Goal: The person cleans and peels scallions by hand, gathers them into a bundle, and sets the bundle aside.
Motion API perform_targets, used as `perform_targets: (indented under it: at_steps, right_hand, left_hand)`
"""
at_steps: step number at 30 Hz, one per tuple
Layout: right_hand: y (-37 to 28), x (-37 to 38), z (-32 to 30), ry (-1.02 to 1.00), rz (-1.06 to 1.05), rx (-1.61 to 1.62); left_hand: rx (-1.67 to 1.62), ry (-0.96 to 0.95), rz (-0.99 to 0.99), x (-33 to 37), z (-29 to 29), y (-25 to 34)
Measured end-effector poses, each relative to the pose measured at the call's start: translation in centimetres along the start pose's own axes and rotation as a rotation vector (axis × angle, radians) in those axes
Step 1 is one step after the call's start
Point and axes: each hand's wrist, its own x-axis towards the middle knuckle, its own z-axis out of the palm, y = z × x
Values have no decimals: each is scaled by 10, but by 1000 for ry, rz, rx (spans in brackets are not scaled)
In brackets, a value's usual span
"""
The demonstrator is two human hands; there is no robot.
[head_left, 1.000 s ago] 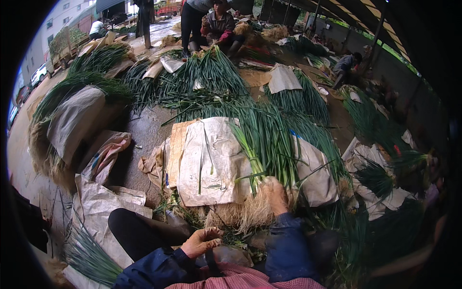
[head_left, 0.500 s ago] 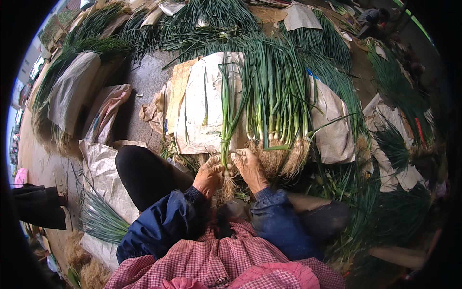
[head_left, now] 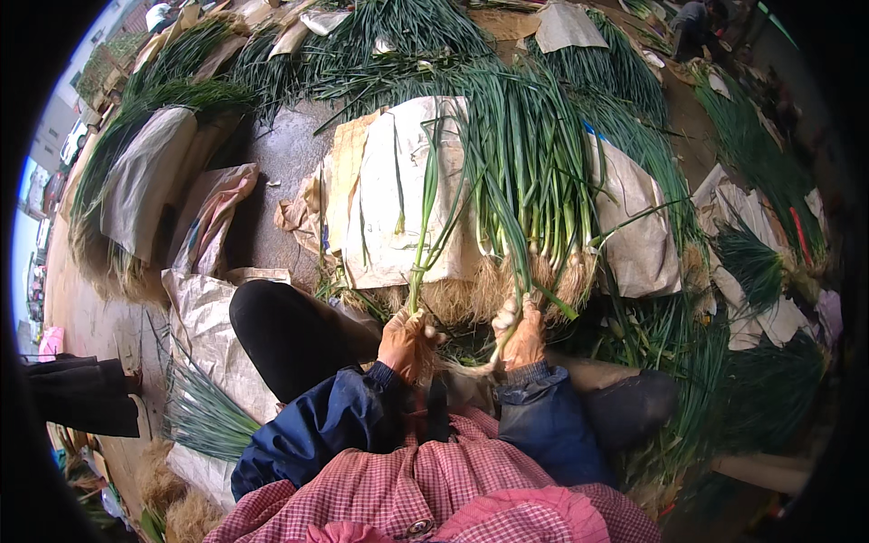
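My left hand [head_left: 410,346] is closed round the lower ends of a few green onions [head_left: 424,226], whose leaves stretch away over a pale woven sack [head_left: 389,258]. To its right, my right hand [head_left: 522,338] is closed on a separate green onion [head_left: 516,240]. That one's white base bends below the fingers, and its roots trail toward the left hand. Pale coverings show on some fingertips of both hands. Just beyond the right hand lies a row of green onions [head_left: 543,199], their bushy tan roots toward me.
Covered bundles of green onions [head_left: 145,185] stand at the left, and more green onions [head_left: 389,45] lie at the back. My bent knees [head_left: 276,335] flank the hands. Loose leaves [head_left: 670,362] litter the right side. Another person [head_left: 695,32] is at the far right.
My hands have moved apart, the right one to the right with a green onion in it. The left hand keeps hold of the others. The view has shifted slightly.
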Motion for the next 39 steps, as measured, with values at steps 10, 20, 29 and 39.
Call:
perform_targets:
  at_steps: [10, 20, 29, 39]
  right_hand:
    - [85, 23, 36, 14, -157, -1065]
    - [70, -5, 69, 224, -387, -885]
    - [49, -36, 69, -181, 150, -718]
    - [22, 8, 73, -45, 250, -609]
  left_hand:
    - [417, -154, 11, -23, -25, 10]
    - [656, -233, -7, 12, -30, 5]
    - [206, -45, -470, 25, 14, 33]
    - [-195, -321, -652, 11, 35, 29]
